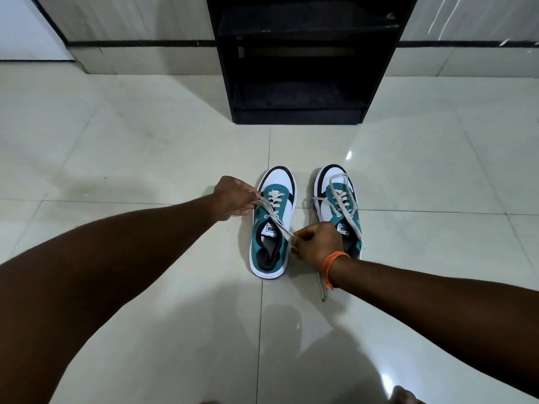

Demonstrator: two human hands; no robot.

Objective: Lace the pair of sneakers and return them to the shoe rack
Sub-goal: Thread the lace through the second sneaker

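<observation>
Your left hand and right hand each pinch an end of the off-white flat lace across the left teal-and-white sneaker, standing on the pale tiled floor beside its mate, before the black shoe rack.

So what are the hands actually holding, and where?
Both hold the lace of the left sneaker. The left hand pinches one end beside the eyelets; the right hand pinches the other near the tongue.

- A home entryway or hallway, by the look of it.
- A black shoe rack stands against the wall.
- Glossy pale floor tiles spread before the rack.
</observation>
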